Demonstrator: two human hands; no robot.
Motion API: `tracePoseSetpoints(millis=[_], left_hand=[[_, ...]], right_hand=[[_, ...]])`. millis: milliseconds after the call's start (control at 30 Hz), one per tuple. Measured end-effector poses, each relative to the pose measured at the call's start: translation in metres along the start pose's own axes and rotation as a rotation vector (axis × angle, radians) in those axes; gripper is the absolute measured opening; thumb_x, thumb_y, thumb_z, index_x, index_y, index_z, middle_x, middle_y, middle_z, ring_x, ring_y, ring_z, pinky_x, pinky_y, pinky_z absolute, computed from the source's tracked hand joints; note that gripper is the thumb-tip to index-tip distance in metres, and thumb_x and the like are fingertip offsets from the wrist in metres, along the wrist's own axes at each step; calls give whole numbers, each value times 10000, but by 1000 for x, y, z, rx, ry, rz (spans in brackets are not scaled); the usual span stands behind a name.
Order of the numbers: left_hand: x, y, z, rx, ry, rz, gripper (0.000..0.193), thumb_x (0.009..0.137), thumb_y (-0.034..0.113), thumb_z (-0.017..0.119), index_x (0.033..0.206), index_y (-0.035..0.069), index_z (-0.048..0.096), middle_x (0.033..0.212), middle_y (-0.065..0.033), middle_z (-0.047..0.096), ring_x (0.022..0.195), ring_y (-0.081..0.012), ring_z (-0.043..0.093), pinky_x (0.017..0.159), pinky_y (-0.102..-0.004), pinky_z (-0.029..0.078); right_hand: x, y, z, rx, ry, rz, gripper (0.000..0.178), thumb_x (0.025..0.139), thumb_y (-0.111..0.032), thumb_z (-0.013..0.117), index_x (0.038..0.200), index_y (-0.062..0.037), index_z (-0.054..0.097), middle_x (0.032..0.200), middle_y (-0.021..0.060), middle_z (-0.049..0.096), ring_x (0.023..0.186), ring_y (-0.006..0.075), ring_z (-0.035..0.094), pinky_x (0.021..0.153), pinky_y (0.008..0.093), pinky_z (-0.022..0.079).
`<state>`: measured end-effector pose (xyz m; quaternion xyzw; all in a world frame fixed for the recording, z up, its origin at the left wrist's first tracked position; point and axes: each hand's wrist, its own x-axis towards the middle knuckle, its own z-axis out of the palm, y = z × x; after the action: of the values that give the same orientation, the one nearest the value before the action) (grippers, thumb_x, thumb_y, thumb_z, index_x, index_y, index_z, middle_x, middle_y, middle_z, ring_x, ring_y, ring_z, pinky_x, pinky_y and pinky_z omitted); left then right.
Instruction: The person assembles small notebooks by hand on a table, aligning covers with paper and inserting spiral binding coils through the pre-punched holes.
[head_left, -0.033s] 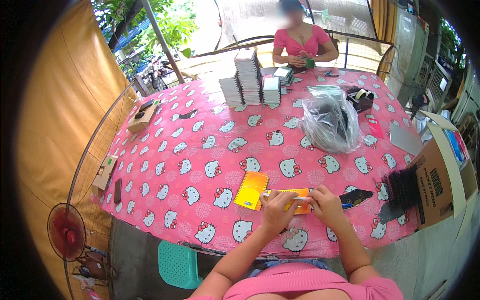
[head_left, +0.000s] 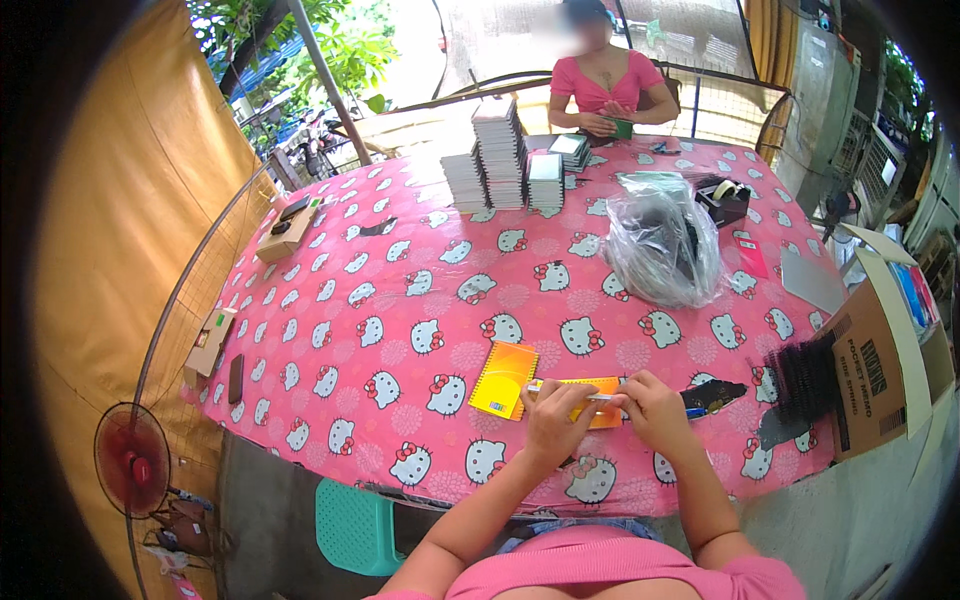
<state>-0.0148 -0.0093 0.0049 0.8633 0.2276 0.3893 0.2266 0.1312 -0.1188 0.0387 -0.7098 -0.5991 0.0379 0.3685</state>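
A small yellow-orange notebook (head_left: 604, 413) is at the near edge of the table, between my two hands. My left hand (head_left: 556, 425) is closed at its left side, fingers bent. My right hand (head_left: 655, 412) pinches at its right side. A thin pale strip (head_left: 600, 397) shows between the fingertips; whether it is the notebook's edge or a separate piece I cannot tell. Just left of my left hand lies another yellow-orange spiral notebook (head_left: 503, 380), flat on the pink patterned tablecloth (head_left: 420, 390). A blue pen-like thing (head_left: 695, 412) lies beside my right hand.
Black spiral coils (head_left: 800, 385) lie piled by a cardboard box (head_left: 880, 370) at right. Farther back are a clear plastic bag (head_left: 662, 245), a tape dispenser (head_left: 722, 200) and notebook stacks (head_left: 500, 160). Across the table a person (head_left: 608, 90) holds a green notebook. A phone (head_left: 236, 380) lies left.
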Motion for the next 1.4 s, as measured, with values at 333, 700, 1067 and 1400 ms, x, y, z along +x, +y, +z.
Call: tracePoseSetpoints(millis=[333,700,1067,1400], left_hand=[[2,-1,1,28,8,35,160,752,198,718,903,170,672,866,43,675,861,-153,572,853,-425,289],[3,-1,-6,-21,-33,40,211,714,164,739,915,160,675,869,29,678,869,-172,575,863,-404,298],[6,-4,-4,-43,-68,-5,372,657,138,766,1015,116,665,859,7,676,834,-183,575,850,-388,318],[20,-4,-3,-62,-155,7,579,690,142,739,1232,142,536,1032,-53,589,923,-215,577,810,-395,349]], right_hand=[[6,-14,3,-21,152,56,73,798,-127,633,802,-62,601,794,115,557,736,319,595,621,405,481],[9,-4,-24,-226,-13,22,161,813,-179,615,879,-36,646,847,140,611,753,318,603,685,439,483],[26,-26,-45,-38,-394,13,281,724,-249,715,865,-26,617,860,160,643,836,350,623,699,445,491],[57,-12,-11,-306,-777,206,242,761,-228,657,889,-25,627,877,162,648,857,343,631,716,459,502]])
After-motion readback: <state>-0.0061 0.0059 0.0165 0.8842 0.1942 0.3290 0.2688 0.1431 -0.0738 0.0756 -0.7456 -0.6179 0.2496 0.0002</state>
